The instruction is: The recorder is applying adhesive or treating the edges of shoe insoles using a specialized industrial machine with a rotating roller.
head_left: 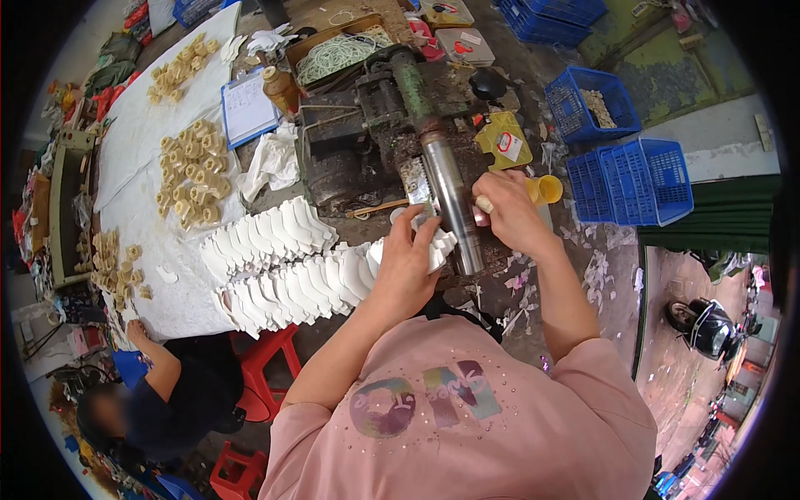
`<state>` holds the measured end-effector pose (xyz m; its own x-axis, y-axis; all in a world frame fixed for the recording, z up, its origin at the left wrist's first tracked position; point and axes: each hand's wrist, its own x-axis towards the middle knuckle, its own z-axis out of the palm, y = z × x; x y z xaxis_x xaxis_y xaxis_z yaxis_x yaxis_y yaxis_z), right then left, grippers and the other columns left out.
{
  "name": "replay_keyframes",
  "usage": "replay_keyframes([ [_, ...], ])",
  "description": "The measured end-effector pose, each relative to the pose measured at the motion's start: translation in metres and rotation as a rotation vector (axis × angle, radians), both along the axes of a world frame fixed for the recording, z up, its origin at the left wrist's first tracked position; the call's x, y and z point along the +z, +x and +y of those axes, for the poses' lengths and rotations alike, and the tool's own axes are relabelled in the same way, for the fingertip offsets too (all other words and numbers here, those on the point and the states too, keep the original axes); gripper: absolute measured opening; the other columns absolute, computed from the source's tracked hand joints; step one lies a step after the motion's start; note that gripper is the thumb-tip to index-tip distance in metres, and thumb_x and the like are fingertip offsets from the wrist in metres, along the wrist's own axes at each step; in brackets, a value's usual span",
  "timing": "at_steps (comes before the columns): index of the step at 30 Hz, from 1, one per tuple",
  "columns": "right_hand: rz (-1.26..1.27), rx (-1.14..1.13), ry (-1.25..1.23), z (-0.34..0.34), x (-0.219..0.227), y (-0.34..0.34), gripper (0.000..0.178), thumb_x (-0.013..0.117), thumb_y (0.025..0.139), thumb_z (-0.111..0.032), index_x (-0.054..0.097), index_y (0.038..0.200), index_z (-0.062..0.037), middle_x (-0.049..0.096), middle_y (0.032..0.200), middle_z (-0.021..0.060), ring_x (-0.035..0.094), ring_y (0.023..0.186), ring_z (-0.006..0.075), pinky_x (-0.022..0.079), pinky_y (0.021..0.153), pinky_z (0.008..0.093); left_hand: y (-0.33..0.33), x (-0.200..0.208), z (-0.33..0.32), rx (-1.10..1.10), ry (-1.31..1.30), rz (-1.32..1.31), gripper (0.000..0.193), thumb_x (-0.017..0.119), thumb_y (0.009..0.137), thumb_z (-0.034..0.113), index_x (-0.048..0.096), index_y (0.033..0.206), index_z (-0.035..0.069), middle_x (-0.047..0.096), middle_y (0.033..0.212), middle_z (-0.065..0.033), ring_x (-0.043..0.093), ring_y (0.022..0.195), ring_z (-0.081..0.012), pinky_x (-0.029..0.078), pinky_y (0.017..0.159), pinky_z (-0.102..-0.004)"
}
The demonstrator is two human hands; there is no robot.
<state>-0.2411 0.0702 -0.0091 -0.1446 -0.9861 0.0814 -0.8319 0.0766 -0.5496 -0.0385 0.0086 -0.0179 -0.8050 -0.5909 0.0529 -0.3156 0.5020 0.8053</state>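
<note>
- A shiny steel cylinder (450,187) is being carried at a greenish machine's (411,90) near edge.
- A white curved piece (442,247), partly hidden, is being handled beside the cylinder's near end.
- A small cream-coloured object (484,203) is being gripped beside the cylinder's right edge.

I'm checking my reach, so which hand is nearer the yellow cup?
Right: the right hand is close beside the yellow cup; the left hand is farther left, across the metal cylinder.

Two rows of white pieces (268,237), three heaps of beige parts (200,171), one clipboard (250,108), one bottle (282,92), one metal cylinder (450,187) (the heaped parts overlap too much to count singly).
</note>
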Motion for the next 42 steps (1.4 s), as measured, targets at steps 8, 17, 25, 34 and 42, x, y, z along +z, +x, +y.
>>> replay_keyframes([
  [8,-0.286,-0.331,-0.177,0.001,-0.009,-0.005,0.010,0.055,0.078,0.002,0.054,0.088,-0.0010,0.058,0.083,0.0103,0.056,0.078,0.0229,0.043,0.075,0.0301,0.048,-0.009,-0.036,0.196,0.082,0.158,0.047,0.062,0.067,-0.009,0.049,0.110,0.003,0.050,0.111,-0.0141,0.048,0.108,-0.0318,0.038,0.094,-0.0353],
  [17,-0.375,-0.396,-0.178,0.008,-0.018,-0.002,0.008,0.053,0.083,0.000,0.052,0.090,-0.0007,0.051,0.086,0.0042,0.051,0.078,0.0130,0.041,0.074,0.0247,0.180,-0.113,-0.138,0.572,-0.426,-0.304,0.051,0.059,0.064,-0.007,0.051,0.114,0.002,0.048,0.119,-0.0098,0.047,0.104,-0.0316,0.039,0.086,-0.0412],
  [25,-0.468,-0.478,-0.256,0.006,-0.003,0.009,0.008,0.053,0.084,0.000,0.053,0.091,-0.0016,0.052,0.086,0.0039,0.051,0.079,0.0126,0.041,0.072,0.0252,0.174,-0.101,-0.116,0.146,-0.253,-0.659,0.042,0.064,0.066,-0.001,0.055,0.107,0.004,0.047,0.115,-0.0147,0.049,0.105,-0.0320,0.041,0.085,-0.0419],
  [34,-0.284,0.012,-0.319,-0.030,0.028,0.119,0.024,0.065,0.072,-0.007,0.060,0.096,-0.0060,0.049,0.107,0.0101,0.042,0.101,0.0293,0.034,0.088,0.0393,0.065,0.015,-0.041,0.162,1.066,0.705,0.049,0.072,0.072,0.018,0.053,0.115,0.004,0.049,0.115,-0.0039,0.049,0.106,-0.0137,0.044,0.084,-0.0257],
  [42,-0.135,-0.111,-0.559,-0.024,0.012,0.120,0.020,0.062,0.075,-0.009,0.060,0.095,-0.0064,0.052,0.106,0.0085,0.044,0.095,0.0280,0.032,0.082,0.0410,0.029,0.023,-0.013,0.223,1.120,0.886,0.054,0.069,0.079,0.018,0.042,0.123,0.002,0.051,0.113,-0.0065,0.052,0.099,-0.0141,0.043,0.084,-0.0267],
])
